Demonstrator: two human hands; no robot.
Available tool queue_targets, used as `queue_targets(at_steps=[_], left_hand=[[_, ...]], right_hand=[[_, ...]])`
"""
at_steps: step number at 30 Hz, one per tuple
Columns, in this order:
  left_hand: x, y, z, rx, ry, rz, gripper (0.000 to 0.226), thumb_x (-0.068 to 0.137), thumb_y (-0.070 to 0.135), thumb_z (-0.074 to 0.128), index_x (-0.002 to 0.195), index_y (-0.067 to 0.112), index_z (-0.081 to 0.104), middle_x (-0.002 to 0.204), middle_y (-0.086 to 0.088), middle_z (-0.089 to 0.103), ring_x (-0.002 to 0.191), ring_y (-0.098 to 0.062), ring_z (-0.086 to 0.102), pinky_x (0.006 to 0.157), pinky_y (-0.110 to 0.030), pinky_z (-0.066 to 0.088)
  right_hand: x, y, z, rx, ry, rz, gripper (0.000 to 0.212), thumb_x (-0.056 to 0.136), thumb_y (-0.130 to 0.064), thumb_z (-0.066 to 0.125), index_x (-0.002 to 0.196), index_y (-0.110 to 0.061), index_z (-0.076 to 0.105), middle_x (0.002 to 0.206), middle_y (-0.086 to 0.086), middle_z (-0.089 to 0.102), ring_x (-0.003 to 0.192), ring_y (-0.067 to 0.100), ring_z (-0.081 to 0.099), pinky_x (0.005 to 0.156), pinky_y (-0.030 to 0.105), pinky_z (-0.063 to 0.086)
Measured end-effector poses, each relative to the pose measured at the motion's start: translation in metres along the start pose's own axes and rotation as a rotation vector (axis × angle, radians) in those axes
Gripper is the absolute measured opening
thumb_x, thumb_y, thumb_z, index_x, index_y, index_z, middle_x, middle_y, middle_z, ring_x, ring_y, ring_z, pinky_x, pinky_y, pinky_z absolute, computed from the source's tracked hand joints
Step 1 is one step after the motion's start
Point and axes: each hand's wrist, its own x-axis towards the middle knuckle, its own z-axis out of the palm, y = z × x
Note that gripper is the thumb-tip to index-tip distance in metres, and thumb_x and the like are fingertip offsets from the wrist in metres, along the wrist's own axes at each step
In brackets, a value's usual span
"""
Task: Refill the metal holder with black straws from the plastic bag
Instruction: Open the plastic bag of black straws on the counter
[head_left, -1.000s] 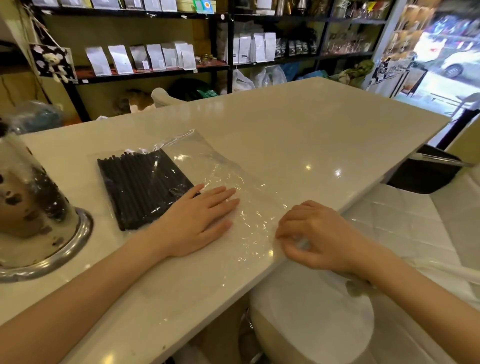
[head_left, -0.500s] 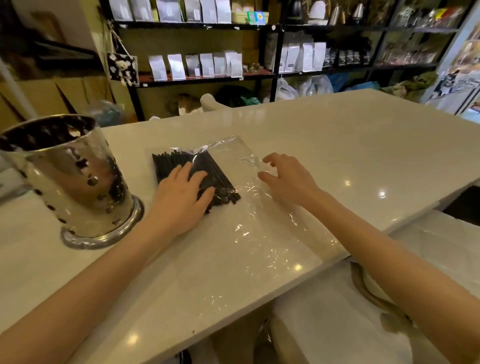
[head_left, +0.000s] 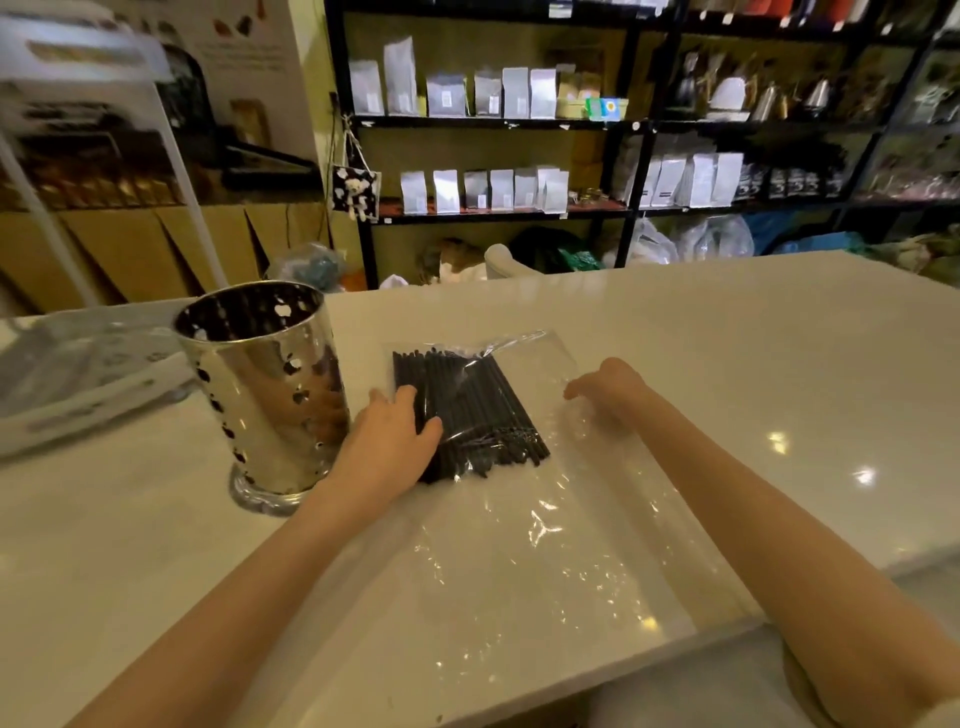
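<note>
A clear plastic bag (head_left: 550, 530) lies flat on the white counter, with a bundle of black straws (head_left: 467, 405) inside its far end. My left hand (head_left: 387, 441) rests flat on the left side of the bundle, pressing the bag over the straws. My right hand (head_left: 610, 387) sits at the bag's right edge, fingers curled down onto the plastic; whether it pinches the film cannot be told. A shiny perforated metal holder (head_left: 265, 384) stands upright just left of my left hand. Its inside looks dark and its contents are hidden.
The white counter (head_left: 727, 374) stretches far to the right and back. A blurred clear object (head_left: 78, 364) lies at the left edge behind the holder. Black shelves (head_left: 639, 171) with white pouches stand beyond the counter. The counter's near edge runs under my right forearm.
The view has swung left and up, bringing the whole holder into sight. My left hand slid from the bag's middle onto the straws. My right hand moved from the bag's near end to its right edge.
</note>
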Motion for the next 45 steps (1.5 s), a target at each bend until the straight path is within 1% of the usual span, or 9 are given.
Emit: queue_targets(at_steps=[7,11,16,20,24,29,34,40,45], left_hand=[[0.004,0.007,-0.001,-0.311,-0.082,-0.08,0.048,0.089,0.026,0.051,0.133,0.015,0.035,0.126,-0.01,0.052,0.092,-0.015,0.048,0.073,-0.026,0.047],[0.005,0.002,-0.003,-0.5,-0.078,-0.133,0.051,0.086,0.019,0.056,0.133,0.015,0.035,0.124,-0.007,0.054,0.106,-0.022,0.055,0.087,-0.032,0.05],[0.009,-0.001,-0.01,-0.911,-0.095,-0.321,0.049,0.085,0.01,0.056,0.131,0.011,0.037,0.096,0.0,0.056,0.091,-0.019,0.056,0.08,-0.033,0.048],[0.013,-0.006,-0.009,-1.228,-0.164,-0.468,0.052,0.086,0.007,0.054,0.133,0.008,0.033,0.118,-0.016,0.055,0.097,-0.024,0.06,0.081,-0.035,0.051],[0.013,-0.004,-0.006,-1.361,-0.257,-0.451,0.029,0.087,0.009,0.051,0.115,0.003,0.051,0.104,-0.014,0.065,0.089,-0.02,0.065,0.065,-0.027,0.05],[0.018,0.003,-0.007,-1.636,-0.361,-0.54,0.009,0.084,0.011,0.05,0.086,0.004,0.055,0.064,-0.009,0.066,0.078,-0.023,0.06,0.074,-0.035,0.048],[0.02,0.006,-0.009,-1.892,-0.59,-0.641,0.049,0.08,0.028,0.055,0.115,-0.004,0.046,0.119,-0.023,0.056,0.111,-0.038,0.053,0.087,-0.05,0.044],[0.013,0.008,-0.009,-1.897,-0.697,-0.604,0.055,0.077,0.03,0.058,0.124,0.002,0.048,0.128,-0.022,0.054,0.117,-0.039,0.05,0.103,-0.049,0.036],[0.005,0.013,-0.014,-1.893,-0.73,-0.57,0.062,0.07,0.03,0.065,0.124,0.004,0.049,0.127,-0.02,0.055,0.113,-0.038,0.053,0.094,-0.048,0.043]], right_hand=[[0.003,-0.01,0.011,-0.144,0.009,0.062,0.034,0.075,-0.029,0.069,0.099,-0.01,0.053,0.11,0.012,0.045,0.115,0.034,0.037,0.087,0.036,0.035],[0.002,-0.018,0.01,0.089,-0.021,-0.016,0.027,0.076,-0.022,0.069,0.087,-0.008,0.048,0.078,0.008,0.047,0.08,0.027,0.049,0.061,0.028,0.038],[-0.004,-0.027,-0.009,0.347,0.045,0.05,0.022,0.084,-0.015,0.061,0.077,-0.003,0.044,0.082,0.013,0.052,0.055,0.017,0.044,0.046,0.024,0.031],[-0.013,-0.04,-0.02,0.29,-0.062,0.085,0.017,0.086,-0.008,0.058,0.071,-0.006,0.048,0.062,0.006,0.044,0.049,0.013,0.034,0.049,0.022,0.027],[-0.025,-0.07,-0.025,0.197,0.029,-0.201,0.014,0.089,-0.016,0.056,0.096,-0.004,0.061,0.071,0.007,0.056,0.054,0.013,0.046,0.048,0.021,0.035],[-0.045,-0.122,-0.043,0.009,0.259,-0.572,0.02,0.09,-0.019,0.054,0.097,-0.003,0.065,0.077,0.008,0.062,0.06,0.011,0.051,0.058,0.021,0.045],[-0.063,-0.155,-0.062,0.067,0.266,-0.659,0.012,0.088,-0.018,0.058,0.093,-0.009,0.064,0.072,-0.002,0.058,0.062,0.012,0.056,0.051,0.013,0.042],[-0.076,-0.168,-0.068,0.121,0.295,-0.752,0.014,0.086,-0.019,0.06,0.095,-0.009,0.065,0.068,-0.006,0.056,0.058,0.003,0.05,0.06,0.017,0.044],[-0.084,-0.178,-0.072,0.088,0.339,-0.747,0.016,0.087,-0.016,0.06,0.094,-0.005,0.068,0.066,-0.006,0.055,0.057,0.0,0.05,0.059,0.015,0.044]])
